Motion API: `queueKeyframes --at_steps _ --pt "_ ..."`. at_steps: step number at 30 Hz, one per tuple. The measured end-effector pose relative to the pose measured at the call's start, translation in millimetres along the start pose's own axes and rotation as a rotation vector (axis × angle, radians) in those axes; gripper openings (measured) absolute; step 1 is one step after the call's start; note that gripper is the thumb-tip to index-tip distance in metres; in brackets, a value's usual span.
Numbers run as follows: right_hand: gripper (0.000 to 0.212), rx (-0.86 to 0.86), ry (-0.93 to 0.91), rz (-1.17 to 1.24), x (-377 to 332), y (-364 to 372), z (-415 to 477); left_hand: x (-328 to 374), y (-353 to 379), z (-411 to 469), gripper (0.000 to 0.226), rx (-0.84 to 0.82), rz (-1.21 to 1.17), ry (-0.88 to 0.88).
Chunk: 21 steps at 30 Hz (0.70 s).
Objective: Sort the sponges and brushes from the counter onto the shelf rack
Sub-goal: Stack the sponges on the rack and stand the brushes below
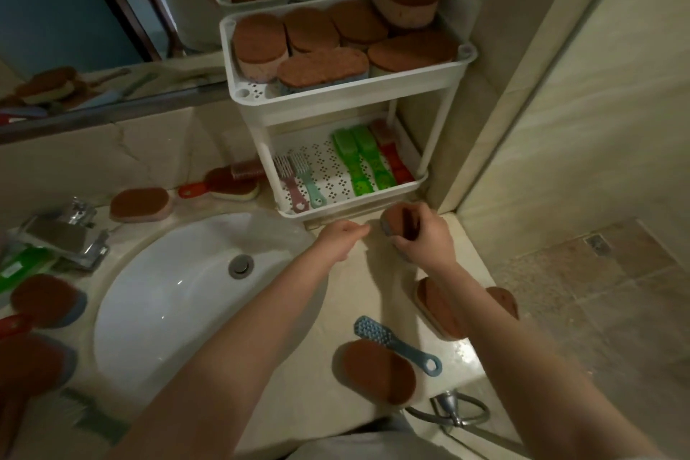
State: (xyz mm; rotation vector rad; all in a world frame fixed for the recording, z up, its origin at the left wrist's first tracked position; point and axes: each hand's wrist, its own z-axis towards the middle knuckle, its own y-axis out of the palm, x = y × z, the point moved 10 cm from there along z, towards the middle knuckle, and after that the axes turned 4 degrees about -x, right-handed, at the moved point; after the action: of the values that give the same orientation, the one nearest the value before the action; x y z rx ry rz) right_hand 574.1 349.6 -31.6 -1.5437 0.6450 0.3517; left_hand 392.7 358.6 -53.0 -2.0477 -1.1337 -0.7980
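Just before the lower tray of the shelf rack (338,101), I see my right hand (422,237) over the counter (377,273) with the wrist bent down, fingers and thumb curled round a brown sponge (391,225) that is held on edge near the tray's front rim. My left hand (341,237) hangs beside it, apart, forearm stretched past the sink (168,273) with fingers loosely curled on nothing. Stacked sponges (323,67) fill the upper tray, and brushes (360,161) lie in the lower one.
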Motion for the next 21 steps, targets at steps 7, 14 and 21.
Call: queueKeyframes --at_steps 7,14,21 --pt "0.056 0.028 -0.21 0.154 -51.4 -1.4 -25.0 -6.5 10.8 0.4 0.016 -0.047 -0.241 -0.034" --pt "0.049 -0.059 0.087 0.049 12.2 1.9 -53.4 -32.4 1.1 2.7 0.022 0.014 -0.433 -0.089" --pt "0.071 -0.314 0.227 -0.327 53.4 27.3 -85.7 -44.1 12.7 -6.8 0.019 -0.043 -0.478 -0.13"
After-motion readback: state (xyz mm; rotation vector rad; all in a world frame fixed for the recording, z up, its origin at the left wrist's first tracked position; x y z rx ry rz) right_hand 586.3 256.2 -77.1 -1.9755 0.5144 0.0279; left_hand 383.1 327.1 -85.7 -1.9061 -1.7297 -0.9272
